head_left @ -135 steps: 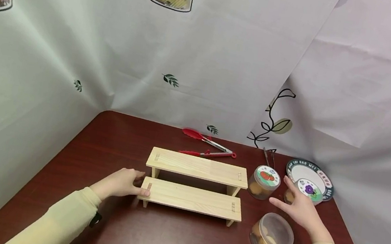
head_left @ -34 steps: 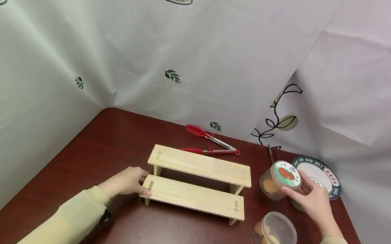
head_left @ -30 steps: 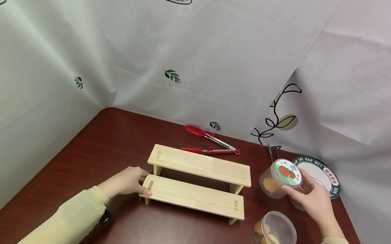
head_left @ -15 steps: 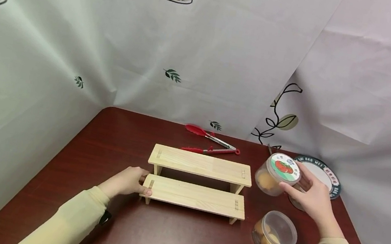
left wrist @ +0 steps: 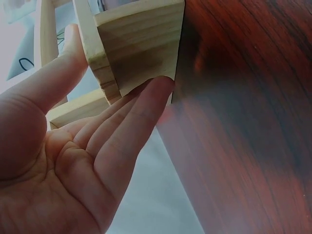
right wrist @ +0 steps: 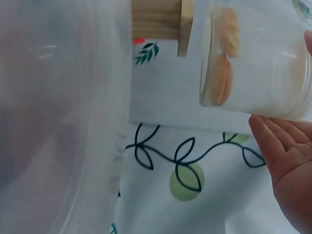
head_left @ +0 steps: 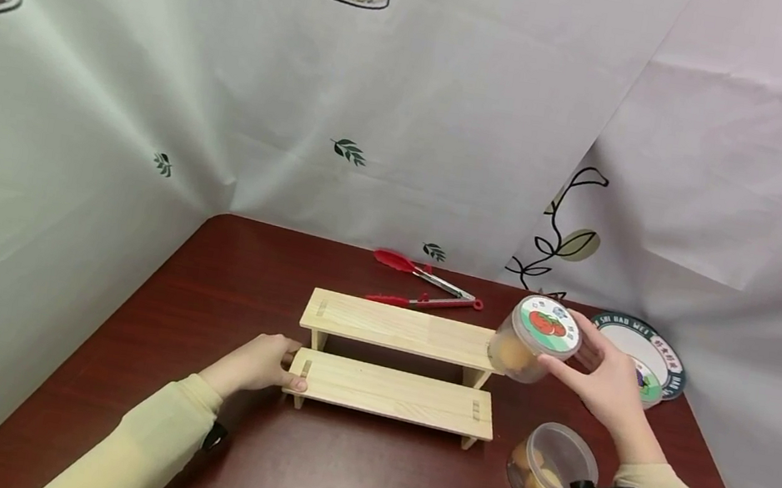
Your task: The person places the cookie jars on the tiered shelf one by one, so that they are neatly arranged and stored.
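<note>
My right hand [head_left: 602,377] holds a clear plastic jar [head_left: 515,351] with a tomato picture on its lid, gripping it from the right. Off the table and slightly tilted, the jar overlaps the right end of the upper step in the head view. Pale yellow biscuits [right wrist: 226,58] show through its wall in the right wrist view. At the left end of a two-step wooden stand [head_left: 392,392], my left hand [head_left: 255,363] has its thumb over the lower board. Its other fingers lie against the stand's side panel [left wrist: 144,48] in the left wrist view.
A lidless jar [head_left: 551,466] of biscuits stands at front right, below my right forearm. Behind my right hand are a purple-pictured jar [head_left: 649,385], partly hidden, and a plate [head_left: 674,379]. Red-tipped tongs [head_left: 430,288] lie behind the stand. Fabric walls [head_left: 418,113] border the table.
My right hand has taken hold of the tomato-lidded jar, raised it and carried it left toward the upper step. My left hand stays at the stand's left end.
</note>
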Demonstrator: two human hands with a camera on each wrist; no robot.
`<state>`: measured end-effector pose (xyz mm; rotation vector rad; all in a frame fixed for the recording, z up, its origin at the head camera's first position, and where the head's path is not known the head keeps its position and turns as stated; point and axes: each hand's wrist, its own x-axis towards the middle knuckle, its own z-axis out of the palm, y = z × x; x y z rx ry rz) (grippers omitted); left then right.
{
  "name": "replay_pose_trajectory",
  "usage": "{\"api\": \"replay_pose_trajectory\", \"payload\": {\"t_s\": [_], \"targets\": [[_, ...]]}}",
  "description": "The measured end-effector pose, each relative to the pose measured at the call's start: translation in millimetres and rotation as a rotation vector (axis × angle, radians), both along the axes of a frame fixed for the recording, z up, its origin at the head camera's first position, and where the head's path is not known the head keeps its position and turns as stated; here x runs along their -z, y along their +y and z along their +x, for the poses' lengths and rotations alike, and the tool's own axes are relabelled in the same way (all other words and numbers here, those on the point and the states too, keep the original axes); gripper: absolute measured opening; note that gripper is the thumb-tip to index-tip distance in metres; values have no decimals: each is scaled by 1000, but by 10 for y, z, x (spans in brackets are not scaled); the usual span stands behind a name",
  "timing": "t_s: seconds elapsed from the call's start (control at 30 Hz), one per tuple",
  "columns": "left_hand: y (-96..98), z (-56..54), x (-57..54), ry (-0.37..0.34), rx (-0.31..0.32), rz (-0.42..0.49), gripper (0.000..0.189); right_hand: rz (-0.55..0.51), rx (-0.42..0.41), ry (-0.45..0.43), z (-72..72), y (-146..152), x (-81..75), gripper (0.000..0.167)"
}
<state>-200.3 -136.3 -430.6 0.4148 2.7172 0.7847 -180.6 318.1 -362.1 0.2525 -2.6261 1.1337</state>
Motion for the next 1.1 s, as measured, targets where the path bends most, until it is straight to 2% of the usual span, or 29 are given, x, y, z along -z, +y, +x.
{"api": "replay_pose_trajectory", "payload": {"t_s": [0.13, 0.27, 0.6, 0.9, 1.1], "targets": [[-15, 3, -10, 23, 32, -2, 69, 7, -18, -4, -40, -93, -13, 76], [-10, 5, 7, 5, 4, 10, 64, 18, -34, -8, -83, -183, -18, 77], [-36, 12, 29, 4, -19, -9, 58, -44, -107, -46, -203, -472, 3, 79], [-25, -11, 12, 5, -6, -15, 57, -101, -181, -10, -302, -776, 10, 78], [-1, -24, 27, 2, -6, -24, 59, -133, -213, -23, -361, -987, -8, 80]]}}
